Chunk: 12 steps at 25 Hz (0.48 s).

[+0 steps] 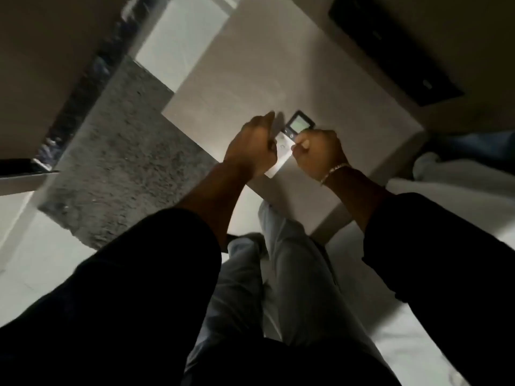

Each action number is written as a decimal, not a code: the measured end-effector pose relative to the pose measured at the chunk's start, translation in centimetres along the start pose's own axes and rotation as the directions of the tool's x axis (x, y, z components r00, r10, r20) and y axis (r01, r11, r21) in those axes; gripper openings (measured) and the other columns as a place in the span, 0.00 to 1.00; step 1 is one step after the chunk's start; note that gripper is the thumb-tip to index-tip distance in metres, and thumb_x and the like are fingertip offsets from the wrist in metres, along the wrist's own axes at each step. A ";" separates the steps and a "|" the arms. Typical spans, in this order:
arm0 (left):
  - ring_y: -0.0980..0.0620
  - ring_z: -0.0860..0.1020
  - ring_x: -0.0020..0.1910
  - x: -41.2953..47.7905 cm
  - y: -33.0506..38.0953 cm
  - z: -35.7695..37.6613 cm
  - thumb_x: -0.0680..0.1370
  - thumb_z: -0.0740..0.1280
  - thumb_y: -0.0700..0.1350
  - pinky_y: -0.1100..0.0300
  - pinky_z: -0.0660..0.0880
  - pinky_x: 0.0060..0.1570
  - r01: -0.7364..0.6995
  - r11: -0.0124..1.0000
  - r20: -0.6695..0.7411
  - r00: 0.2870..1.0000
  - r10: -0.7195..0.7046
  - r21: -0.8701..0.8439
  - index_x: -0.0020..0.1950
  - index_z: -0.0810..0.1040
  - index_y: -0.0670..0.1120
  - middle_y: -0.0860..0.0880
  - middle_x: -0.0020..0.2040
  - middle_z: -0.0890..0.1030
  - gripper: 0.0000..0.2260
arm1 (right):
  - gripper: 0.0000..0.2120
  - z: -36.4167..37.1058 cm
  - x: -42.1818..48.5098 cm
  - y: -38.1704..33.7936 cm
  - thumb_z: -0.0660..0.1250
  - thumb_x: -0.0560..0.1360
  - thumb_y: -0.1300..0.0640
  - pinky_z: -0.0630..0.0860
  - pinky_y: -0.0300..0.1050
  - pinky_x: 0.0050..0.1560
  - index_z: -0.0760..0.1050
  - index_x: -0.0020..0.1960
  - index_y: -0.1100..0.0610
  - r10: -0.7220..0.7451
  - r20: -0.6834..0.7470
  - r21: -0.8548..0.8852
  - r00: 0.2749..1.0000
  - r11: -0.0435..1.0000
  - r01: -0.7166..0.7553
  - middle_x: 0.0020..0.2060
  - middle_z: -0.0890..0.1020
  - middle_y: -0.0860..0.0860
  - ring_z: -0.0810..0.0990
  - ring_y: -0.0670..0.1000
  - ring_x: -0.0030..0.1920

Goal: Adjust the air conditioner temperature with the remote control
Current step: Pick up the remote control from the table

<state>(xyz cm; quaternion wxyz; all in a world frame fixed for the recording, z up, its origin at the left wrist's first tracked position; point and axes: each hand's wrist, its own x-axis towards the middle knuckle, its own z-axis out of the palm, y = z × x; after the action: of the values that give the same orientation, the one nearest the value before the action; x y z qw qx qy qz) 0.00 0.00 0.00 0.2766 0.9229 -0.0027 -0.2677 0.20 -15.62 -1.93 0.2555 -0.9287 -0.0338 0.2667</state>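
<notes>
A white remote control with a dark-framed grey screen at its far end is held above the pale table, between both hands. My left hand curls around its left side. My right hand, with a bracelet at the wrist, grips its right side, the thumb resting on the remote's face below the screen. Most of the remote's lower body is hidden by the fingers. The air conditioner is not in view.
A dark flat panel lies at the table's far right. A grey speckled rug covers the floor on the left, beside a dark strip. My legs in light trousers are below; white fabric lies at right.
</notes>
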 end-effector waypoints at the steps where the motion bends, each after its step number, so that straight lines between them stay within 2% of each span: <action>1: 0.37 0.74 0.62 2.7 0.0 3.6 0.74 0.63 0.37 0.48 0.73 0.62 -0.050 0.998 0.115 0.992 0.047 0.025 0.69 0.66 0.42 0.37 0.63 0.76 0.24 | 0.18 1.8 0.8 3.2 0.55 0.71 0.56 0.77 0.48 0.49 0.80 0.45 0.65 0.163 -0.025 0.011 0.986 0.987 -0.163 0.45 0.85 0.64 0.81 0.64 0.49; 2: 0.38 0.74 0.62 3.7 -0.3 3.0 0.73 0.63 0.38 0.48 0.73 0.61 -0.060 0.998 0.116 0.992 0.058 0.016 0.69 0.66 0.43 0.37 0.62 0.76 0.23 | 0.19 1.9 1.7 3.0 0.54 0.70 0.55 0.74 0.46 0.46 0.80 0.43 0.65 0.242 -0.093 0.083 0.966 0.968 -0.235 0.44 0.85 0.63 0.81 0.64 0.48; 3: 0.38 0.74 0.61 3.7 -0.8 2.7 0.73 0.63 0.38 0.49 0.72 0.61 -0.060 0.996 0.139 0.989 0.050 0.064 0.67 0.67 0.43 0.37 0.62 0.76 0.22 | 0.18 2.7 1.6 2.7 0.55 0.71 0.55 0.72 0.44 0.43 0.81 0.42 0.64 0.300 -0.092 0.132 0.949 0.949 -0.287 0.44 0.85 0.62 0.81 0.63 0.49; 4: 0.38 0.74 0.60 4.4 -1.3 2.6 0.72 0.62 0.38 0.50 0.72 0.59 -0.074 0.994 0.087 0.994 0.067 0.076 0.65 0.69 0.42 0.38 0.60 0.77 0.20 | 0.17 3.0 2.0 1.9 0.58 0.73 0.55 0.72 0.43 0.43 0.82 0.43 0.62 0.386 -0.082 0.215 0.919 0.907 -0.362 0.44 0.86 0.60 0.82 0.61 0.49; 5: 0.39 0.74 0.58 5.7 -1.5 2.8 0.72 0.62 0.37 0.52 0.72 0.55 -0.086 0.991 0.025 0.996 0.083 0.106 0.62 0.71 0.41 0.38 0.58 0.77 0.18 | 0.15 3.3 2.7 2.0 0.61 0.74 0.55 0.74 0.42 0.46 0.83 0.43 0.62 0.427 -0.070 0.275 0.901 0.877 -0.394 0.44 0.86 0.59 0.83 0.60 0.49; 7: 0.39 0.75 0.55 7.1 -1.4 3.9 0.71 0.60 0.35 0.57 0.69 0.48 -0.062 0.994 -0.058 0.996 0.068 0.091 0.56 0.74 0.40 0.37 0.55 0.78 0.14 | 0.12 4.4 3.6 2.0 0.67 0.72 0.54 0.79 0.52 0.53 0.84 0.42 0.63 0.506 0.009 0.470 0.862 0.759 -0.451 0.41 0.87 0.60 0.85 0.61 0.45; 9: 0.40 0.77 0.54 7.1 -1.1 4.8 0.71 0.60 0.33 0.60 0.68 0.45 0.038 0.999 -0.049 0.998 -0.039 -0.023 0.53 0.76 0.40 0.39 0.54 0.81 0.13 | 0.14 5.2 3.4 1.8 0.72 0.69 0.52 0.81 0.59 0.51 0.82 0.41 0.65 0.564 0.043 0.593 0.825 0.650 -0.475 0.40 0.86 0.61 0.85 0.62 0.42; 12: 0.44 0.79 0.46 6.8 -0.8 3.9 0.71 0.62 0.35 0.61 0.73 0.45 0.191 0.954 -0.059 0.976 -0.210 -0.230 0.47 0.79 0.41 0.44 0.46 0.83 0.08 | 0.19 5.0 3.0 0.5 0.75 0.68 0.47 0.81 0.57 0.46 0.78 0.34 0.64 0.557 -0.018 0.577 0.830 0.684 -0.446 0.37 0.86 0.62 0.84 0.62 0.40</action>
<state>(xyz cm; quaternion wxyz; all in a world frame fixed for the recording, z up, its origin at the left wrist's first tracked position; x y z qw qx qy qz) 3.76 -2.31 -6.47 0.3495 0.8918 0.1325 -0.2547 0.15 -13.17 -7.27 0.4298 -0.8090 0.3259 0.2335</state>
